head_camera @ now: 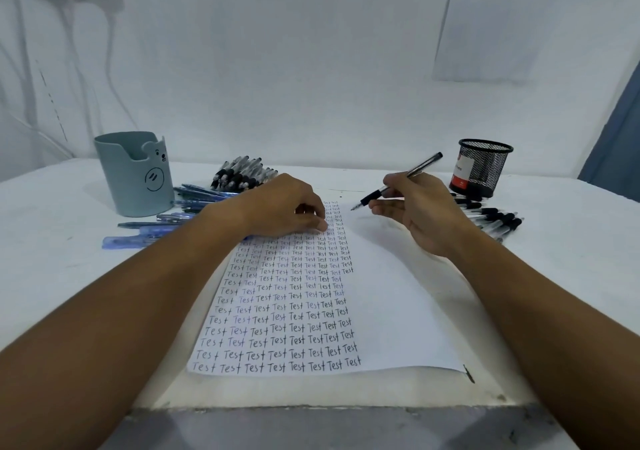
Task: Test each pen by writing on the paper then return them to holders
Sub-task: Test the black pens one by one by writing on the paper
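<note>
Starting at the left, a grey-blue holder (135,176) with a bear face drawn on it stands on the white table (52,276), and blue pens (156,228) lie loose beside its base. Just behind them a heap of black-grip pens (242,174) rests near the wall. The left hand (280,207) lies on the top of the paper (398,311), fingers curled under with the tips pressing the sheet flat; it holds nothing. Columns of the word "Test" fill the sheet's left half, mostly in black with a few in blue; the right half is bare. The right hand (419,214) pinches a black pen (398,181) between thumb and fingers, its tip hanging just above the blank part of the sheet, not touching. More black pens (491,216) lie behind that hand, beside a black mesh holder (481,167) whose red-and-white label is too small to read. A notice (498,17) on the wall carries print too blurred to read.

If the left hand lifts, the sheet could slide under the stroke. A sweeping right wrist might scatter the loose pens behind it, mixing tested with untested.
</note>
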